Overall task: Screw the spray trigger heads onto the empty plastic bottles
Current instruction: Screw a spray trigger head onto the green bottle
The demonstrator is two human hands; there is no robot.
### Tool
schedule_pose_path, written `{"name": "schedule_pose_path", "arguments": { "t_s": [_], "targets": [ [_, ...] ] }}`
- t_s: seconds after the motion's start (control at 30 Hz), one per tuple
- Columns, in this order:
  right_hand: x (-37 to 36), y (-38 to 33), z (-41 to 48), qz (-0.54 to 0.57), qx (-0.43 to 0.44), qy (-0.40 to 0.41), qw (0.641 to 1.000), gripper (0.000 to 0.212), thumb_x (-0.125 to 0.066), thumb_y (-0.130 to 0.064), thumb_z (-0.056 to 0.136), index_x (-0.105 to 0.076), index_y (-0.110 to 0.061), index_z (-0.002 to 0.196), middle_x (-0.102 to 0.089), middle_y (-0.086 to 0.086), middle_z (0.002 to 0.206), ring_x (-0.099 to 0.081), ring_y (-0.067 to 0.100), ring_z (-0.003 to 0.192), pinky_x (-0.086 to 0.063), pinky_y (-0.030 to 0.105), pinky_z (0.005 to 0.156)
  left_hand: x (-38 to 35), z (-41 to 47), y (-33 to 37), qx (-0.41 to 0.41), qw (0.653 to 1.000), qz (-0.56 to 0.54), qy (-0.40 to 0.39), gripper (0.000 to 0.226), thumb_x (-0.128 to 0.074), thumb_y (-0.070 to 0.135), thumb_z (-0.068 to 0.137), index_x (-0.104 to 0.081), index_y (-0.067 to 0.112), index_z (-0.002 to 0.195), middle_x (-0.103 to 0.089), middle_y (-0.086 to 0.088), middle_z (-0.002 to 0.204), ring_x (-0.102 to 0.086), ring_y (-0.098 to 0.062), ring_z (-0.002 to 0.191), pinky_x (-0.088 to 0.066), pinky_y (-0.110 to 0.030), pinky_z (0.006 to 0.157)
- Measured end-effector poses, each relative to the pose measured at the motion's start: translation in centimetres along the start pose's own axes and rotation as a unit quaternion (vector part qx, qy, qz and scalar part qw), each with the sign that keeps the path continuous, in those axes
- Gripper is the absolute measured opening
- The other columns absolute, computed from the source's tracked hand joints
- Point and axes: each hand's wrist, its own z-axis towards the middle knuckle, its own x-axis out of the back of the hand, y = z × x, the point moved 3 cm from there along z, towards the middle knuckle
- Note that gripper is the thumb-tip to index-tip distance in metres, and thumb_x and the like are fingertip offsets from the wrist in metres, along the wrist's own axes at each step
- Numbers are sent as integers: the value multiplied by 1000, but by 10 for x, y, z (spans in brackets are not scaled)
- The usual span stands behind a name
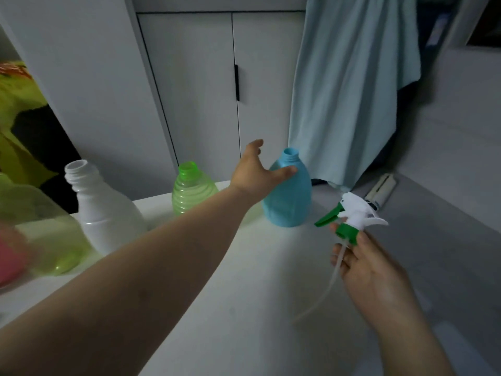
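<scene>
Right hand [376,270] nearest, fingertips pinched on the green collar of the spray trigger head [352,213], dip tube trailing down past the palm. Farther out, left hand [254,172] spread wide, thumb laid against the shoulder of the blue bottle [290,202], upright and uncapped on the white table [244,267]. Leftward, green bottle [189,191] and white bottle [105,215], both uncapped.

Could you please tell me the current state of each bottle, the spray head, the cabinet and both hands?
white bottle: upright, neck open, no head.
green bottle: upright, neck open, no head.
blue bottle: upright, neck open, no head.
spray trigger head: off any bottle, held in the air.
left hand: fingers spread, thumb on blue bottle.
right hand: pinches spray trigger head's green collar.
cabinet doors: closed.
</scene>
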Motion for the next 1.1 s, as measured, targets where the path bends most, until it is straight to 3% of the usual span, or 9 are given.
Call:
{"name": "schedule_pose_path", "arguments": {
  "t_s": [0.17,0.37,0.47,0.6,0.7,0.77,0.83,0.97,1.1],
  "targets": [
    [1,1,0,21,8,-9,1000,18,-48,-21,67,-60,-18,80,-71,-10,65,-59,3,50,-50,12,51,-6,0,0,6,1000,10,-22,75,-70,34,70,-30,19,130,-46,-4,133,-43,-22,120,-38,-34,93],
    [-7,-4,-2,34,5,-18,999,23,-39,-13,84,-60,-19,78,-72,-10,67,-60,3,54,-50,11,54,6,-20,4,-71,995,65,26,62,-68,31,72,-40,15,125,-49,-6,130,-44,-21,119,-35,-33,98],
    [-23,-4,-6,36,10,-28,999,38,-40,-9,84,-69,-20,63,-72,-9,67,-60,3,54,-49,11,54,31,-39,11,-150,979,95,102,36,-65,22,76,-56,9,108,-61,-10,114,-52,-25,110,-32,-21,90],
    [-47,0,-14,20,23,-67,997,20,-50,-19,65,-70,-21,60,-70,-8,63,-58,3,57,-48,11,53,75,-56,15,-228,926,178,244,25,-61,21,74,-62,8,95,-66,-13,101,-53,-32,104,-30,-29,88],
    [-58,4,-17,-1,21,-88,996,20,-51,-21,64,-71,-22,61,-69,-9,64,-59,3,58,-48,12,55,96,-50,-4,-139,927,205,283,49,-65,24,73,-50,11,116,-53,-13,124,-42,-33,120,-21,-33,99],
    [-63,4,-19,-1,20,-95,995,20,-52,-21,64,-72,-22,63,-70,-8,65,-59,3,58,-49,13,54,102,-44,-21,-35,960,127,249,68,-68,27,72,-34,11,129,-45,-13,133,-40,-30,124,-27,-36,105],
    [-65,6,-20,-1,16,-99,995,20,-52,-20,64,-72,-22,66,-69,-7,66,-60,4,58,-49,13,54,102,-42,-38,43,980,39,191,75,-70,31,71,-28,13,131,-47,-12,133,-45,-28,120,-36,-34,101],
    [-65,6,-20,4,10,-97,995,20,-52,-19,64,-72,-22,65,-70,-7,67,-60,5,58,-49,13,53,97,-44,-56,50,990,71,115,69,-76,28,64,-41,15,122,-54,-8,123,-49,-16,99,-34,-22,80],
    [-68,3,-20,9,21,-100,995,21,-51,-17,64,-72,-22,62,-71,-10,66,-60,3,59,-50,13,56,93,-44,-60,47,992,68,92,78,-80,23,58,-37,14,123,-52,-7,121,-46,-16,97,-33,-22,80]
  ]
}}
